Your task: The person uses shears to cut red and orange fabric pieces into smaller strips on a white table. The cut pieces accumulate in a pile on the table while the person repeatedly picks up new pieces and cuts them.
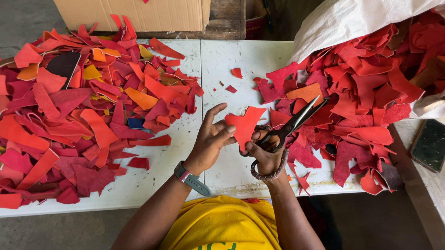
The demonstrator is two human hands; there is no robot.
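Table: a white folding table (pixel 236 65) carries everything, its bare middle strip under the hands.
Left heap: a wide pile of red and orange scraps (pixel 71 112) covers the table's left half.
Sack: a white woven sack (pixel 370 16) at the right spills a second scrap pile (pixel 366 92) toward the hands.
Box: a cardboard box (pixel 132 3) stands behind the left heap.
Phone: a dark phone (pixel 432 145) lies on a side surface, well apart.
Red piece: a red cut-out (pixel 245 125) is held above the bare strip.
Left hand: left hand (pixel 212 137) pinches the piece's left edge, forefinger raised.
Right hand: right hand (pixel 266 155) is closed through the handles of the scissors (pixel 288 128), blades slightly parted, pointing at the right pile.
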